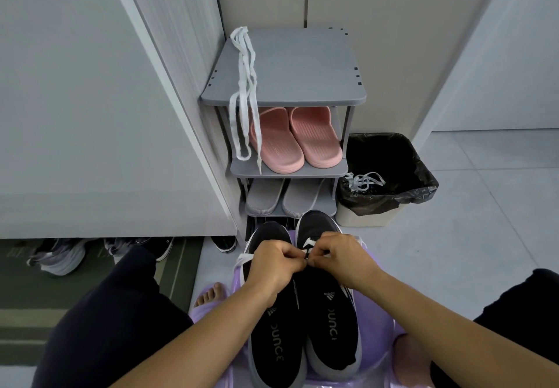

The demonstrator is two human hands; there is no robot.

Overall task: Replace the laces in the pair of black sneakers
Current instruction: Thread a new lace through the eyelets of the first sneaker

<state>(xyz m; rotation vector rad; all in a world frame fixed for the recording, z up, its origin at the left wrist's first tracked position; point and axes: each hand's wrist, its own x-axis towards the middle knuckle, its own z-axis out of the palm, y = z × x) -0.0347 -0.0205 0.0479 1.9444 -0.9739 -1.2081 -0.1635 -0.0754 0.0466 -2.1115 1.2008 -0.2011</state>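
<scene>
While left grip (276,262) and right grip (338,254) pinch the white lace (308,241) at lower centre, I'd feed it flat, untwisted.

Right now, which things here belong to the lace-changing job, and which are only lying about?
For the job: black sneakers; white lace, pinched by left hand and right hand; loose laces on the shoe rack; tangled laces in the bin.
Lying about: pink slippers; grey slippers; shoes under the cabinet.

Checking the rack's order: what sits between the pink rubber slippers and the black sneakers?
A pair of grey slippers on the lower shelf, in the head view.
</scene>
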